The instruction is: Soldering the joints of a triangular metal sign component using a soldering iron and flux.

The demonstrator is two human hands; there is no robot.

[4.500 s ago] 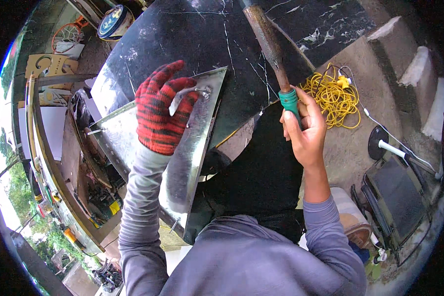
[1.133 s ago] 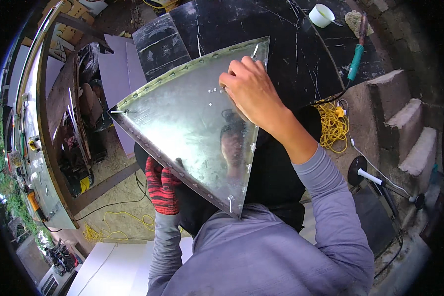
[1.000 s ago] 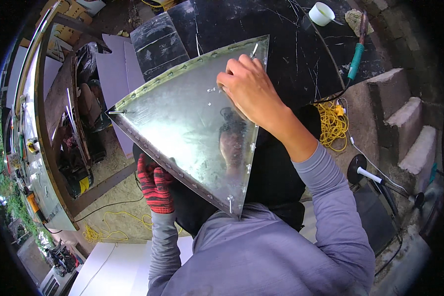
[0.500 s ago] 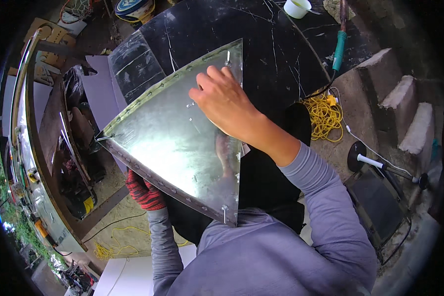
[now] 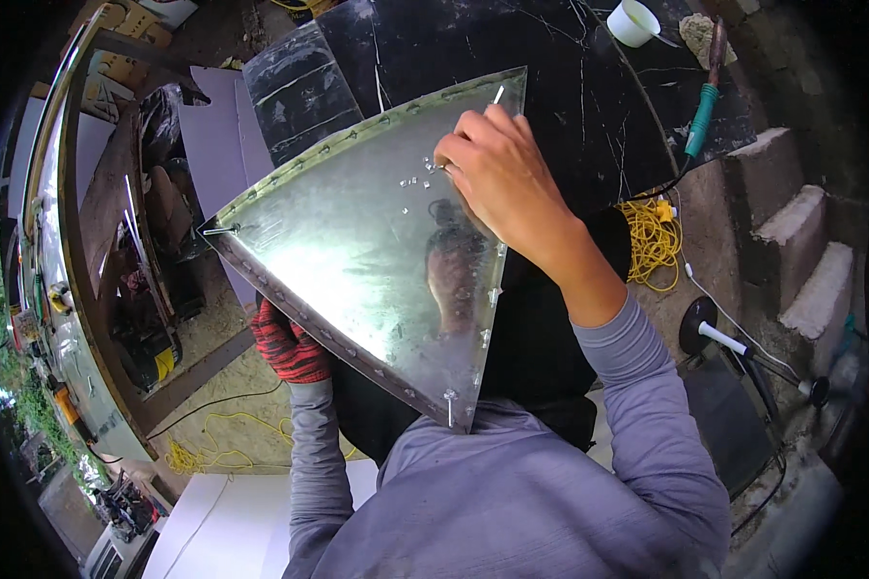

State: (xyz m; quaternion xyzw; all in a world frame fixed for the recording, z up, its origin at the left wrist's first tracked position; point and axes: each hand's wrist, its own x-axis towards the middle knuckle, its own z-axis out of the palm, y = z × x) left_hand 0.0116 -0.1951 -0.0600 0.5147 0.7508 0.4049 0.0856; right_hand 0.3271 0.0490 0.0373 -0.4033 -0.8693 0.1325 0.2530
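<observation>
A triangular, shiny grey panel (image 5: 357, 270) with a curved far edge lies tilted over my lap. Small bumps line its rims, and a short pin-like piece sits near each corner. My left hand (image 5: 290, 345), in a red and black knit glove, is closed at the panel's lower left edge, partly hidden beneath it. Above the panel's right side, my bare right hand (image 5: 507, 174) has its fingers bent together in a pinch; whatever is in them is too small to make out. Several tiny clear bits (image 5: 415, 180) lie on the panel beside those fingertips.
Beyond the panel stands a black marble-patterned table (image 5: 589, 125), bearing a white cup (image 5: 633, 23) and a green-handled tool (image 5: 702, 121) with a cable. A yellow cord (image 5: 654, 246) is coiled at right, near rough steps (image 5: 792, 217). A metal-framed rack (image 5: 92, 289) stands left.
The view has shifted, so the panel and table appear farther right. My right hand stays over the panel's right side, and more tiny clear bits show beside its fingers. My left hand keeps its place.
</observation>
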